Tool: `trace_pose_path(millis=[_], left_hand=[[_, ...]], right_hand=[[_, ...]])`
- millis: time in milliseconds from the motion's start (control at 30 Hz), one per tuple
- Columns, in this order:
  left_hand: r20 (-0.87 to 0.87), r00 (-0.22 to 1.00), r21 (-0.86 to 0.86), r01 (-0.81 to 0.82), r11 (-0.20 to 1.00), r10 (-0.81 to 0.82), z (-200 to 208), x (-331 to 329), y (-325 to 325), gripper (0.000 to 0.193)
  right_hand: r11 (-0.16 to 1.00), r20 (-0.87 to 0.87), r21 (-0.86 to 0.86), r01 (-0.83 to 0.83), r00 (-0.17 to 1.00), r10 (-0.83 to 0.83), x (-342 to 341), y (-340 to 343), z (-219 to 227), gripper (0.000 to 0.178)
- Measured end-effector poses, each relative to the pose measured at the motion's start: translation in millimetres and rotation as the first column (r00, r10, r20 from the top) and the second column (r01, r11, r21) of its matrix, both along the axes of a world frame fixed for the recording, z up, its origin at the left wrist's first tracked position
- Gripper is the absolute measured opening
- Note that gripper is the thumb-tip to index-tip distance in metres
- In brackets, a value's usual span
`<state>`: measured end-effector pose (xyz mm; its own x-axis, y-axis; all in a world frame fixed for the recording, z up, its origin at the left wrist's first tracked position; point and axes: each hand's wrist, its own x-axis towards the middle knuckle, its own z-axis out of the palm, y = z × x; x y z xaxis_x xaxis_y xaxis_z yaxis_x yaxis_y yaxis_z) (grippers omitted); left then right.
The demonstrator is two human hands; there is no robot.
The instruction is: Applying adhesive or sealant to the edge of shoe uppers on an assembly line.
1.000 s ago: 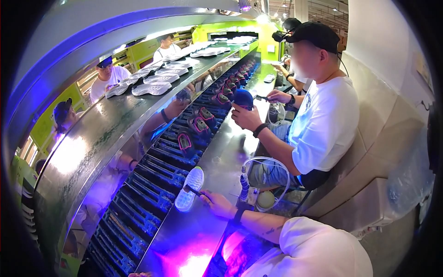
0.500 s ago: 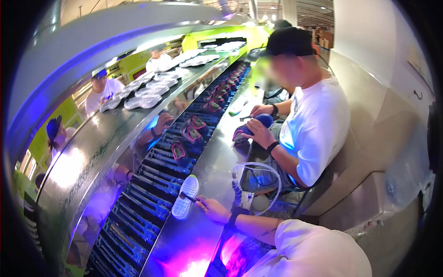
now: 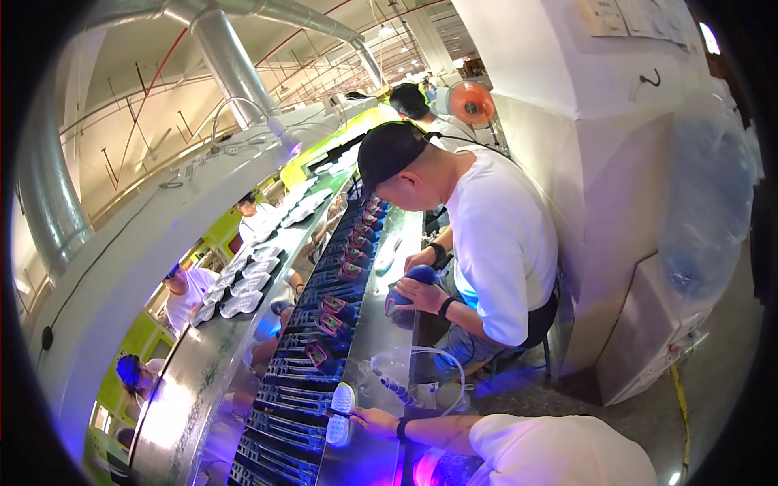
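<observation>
Pale sole at the conveyor's near edge.
My left hand [image 3: 374, 419] grips a small tool against the white shoe sole [image 3: 340, 413]; work looks unfinished. My right hand: out of view.

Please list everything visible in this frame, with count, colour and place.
conveyor belt: one, dark slatted, running up the left
shoe parts: several, dark with pink edges, on the belt
trays: many, white, on the upper rack
white sole: one, at the belt edge, bottom
clear tube: one loop, on the steel counter
person in white shirt: one, black cap, seated at centre, holding a blue shoe piece
fan: one, orange, top
right hand: bare, at the white sole; grip unclear
</observation>
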<state>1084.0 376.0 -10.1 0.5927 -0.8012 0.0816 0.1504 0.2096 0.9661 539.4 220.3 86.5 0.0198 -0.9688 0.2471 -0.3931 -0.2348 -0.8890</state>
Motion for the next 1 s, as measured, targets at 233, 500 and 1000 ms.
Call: trace_pose_path(millis=[233, 500, 1000], left_hand=[[0.564, 0.816, 0.002, -0.16, 0.987, 0.131, 10.8, -23.2, 2.7, 0.013], [0.899, 0.389, -0.053, -0.36, 0.931, 0.201, 41.6, -52.6, 26.7, 0.022], [-0.067, 0.982, -0.15, 0.162, 0.975, -0.174, -11.2, 2.2, 11.1, 0.024]], right_hand=[[1.0, 0.091, -0.016, 0.004, 0.996, -0.002, -3.3, -5.1, -3.9, 0.044], [1.0, 0.034, -0.002, -0.012, 0.999, 0.012, -0.4, 6.8, 11.1, 0.043], [0.999, 0.03, -0.026, -0.029, 0.999, 0.03, 1.0, -0.4, 1.9, 0.039]])
